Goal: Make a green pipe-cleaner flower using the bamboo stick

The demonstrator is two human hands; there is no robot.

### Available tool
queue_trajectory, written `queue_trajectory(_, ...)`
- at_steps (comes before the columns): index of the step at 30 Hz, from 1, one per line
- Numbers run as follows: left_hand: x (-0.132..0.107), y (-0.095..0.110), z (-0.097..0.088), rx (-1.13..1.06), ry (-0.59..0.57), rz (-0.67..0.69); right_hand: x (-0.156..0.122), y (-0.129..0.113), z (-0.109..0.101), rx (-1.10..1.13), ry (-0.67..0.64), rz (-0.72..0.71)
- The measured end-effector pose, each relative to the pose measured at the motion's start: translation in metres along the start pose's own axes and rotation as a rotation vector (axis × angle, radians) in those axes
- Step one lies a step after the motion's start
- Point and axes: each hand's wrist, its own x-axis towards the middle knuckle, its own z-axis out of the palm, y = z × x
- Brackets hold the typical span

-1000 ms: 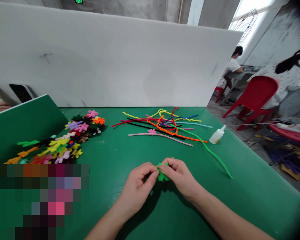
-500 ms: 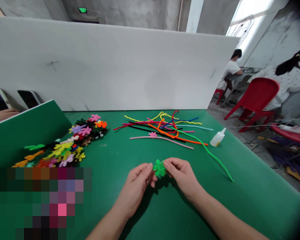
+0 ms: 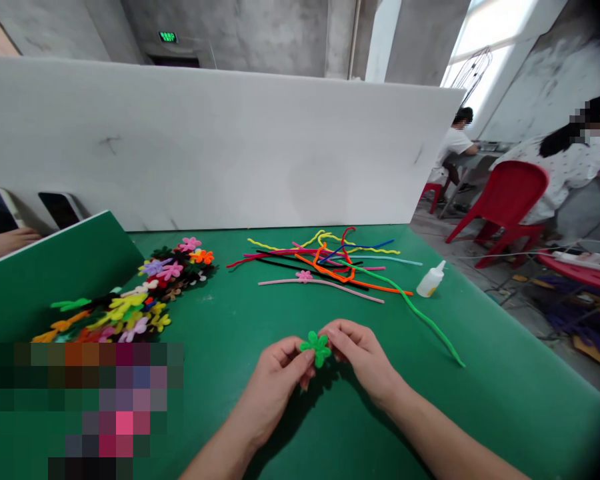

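Note:
A fuzzy green pipe-cleaner flower (image 3: 315, 349) is held up above the green table between both hands. My left hand (image 3: 280, 380) pinches its lower left petals between thumb and fingers. With thumb and forefinger, my right hand (image 3: 360, 353) grips the petals on the right side. Beyond the hands lie loose pipe cleaners, among them a green one (image 3: 423, 310), an orange one (image 3: 380, 287) and a pale pink one (image 3: 337, 287). A small pink flower (image 3: 304, 276) rests against the pale pink stem.
A heap of colourful pipe-cleaner flowers (image 3: 130, 307) lies at the left, beside a green divider (image 3: 70, 267). A white glue bottle (image 3: 431, 280) stands near the table's right edge. A white board (image 3: 230, 147) closes off the back. Other people sit at the right by a red chair (image 3: 513, 197).
The green flower has turned and tilted a little in my fingers, and my left thumb has shifted to its lower left petals. The whole view has dipped slightly.

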Motion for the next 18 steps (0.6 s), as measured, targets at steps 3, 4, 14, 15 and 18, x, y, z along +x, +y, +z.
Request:
queue_trajectory(3, -0.0004, -0.0011, -0.0003, 0.102, -0.035, 0.022, -0.0011, 0.0001, 0.0010, -0.035, -0.036, -0.026)
queue_trajectory(4, -0.0006, -0.0017, -0.0003, 0.128, -0.051, 0.030, -0.0014, 0.0000, 0.0015, -0.048, -0.037, -0.026)
queue_trajectory(14, -0.0002, -0.0024, 0.0048, -0.084, -0.006, -0.036, -0.0006, -0.0002, -0.0004, -0.017, -0.023, 0.001)
queue_trajectory(15, -0.0001, -0.0020, 0.0046, -0.108, 0.002, -0.044, -0.0004, -0.0002, -0.0011, -0.022, -0.026, 0.000)
queue_trajectory(18, -0.0004, -0.0013, 0.0039, -0.128, 0.002, -0.061, -0.0009, -0.0006, -0.0015, -0.074, -0.051, -0.027)
